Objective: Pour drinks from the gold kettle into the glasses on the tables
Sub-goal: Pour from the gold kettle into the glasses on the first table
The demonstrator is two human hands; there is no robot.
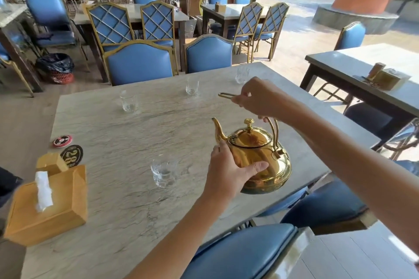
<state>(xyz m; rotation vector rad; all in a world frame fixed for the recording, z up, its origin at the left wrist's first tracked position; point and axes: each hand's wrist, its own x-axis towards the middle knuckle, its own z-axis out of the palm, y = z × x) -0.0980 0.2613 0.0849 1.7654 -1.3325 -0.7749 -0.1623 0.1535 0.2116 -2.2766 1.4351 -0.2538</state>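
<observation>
The gold kettle (275, 171) hangs just above the near right part of the marble table (108, 124), its spout pointing left and away from me. My right hand (260, 97) is closed around the kettle's arched handle from above. My left hand (227, 173) presses against the kettle's left side below the spout. The nearest clear glass (164, 172) stands upright left of the kettle, close to my left hand. Three more glasses stand along the far side: one at the left (128, 101), one in the middle (192, 86), one at the right (242, 74). All look empty.
A wooden tissue box (56, 208) and a round "28" disc (72, 155) sit at the table's near left. Blue chairs (139, 63) line the far side, and another blue chair (244, 253) is right below me. A second table (371, 88) stands to the right.
</observation>
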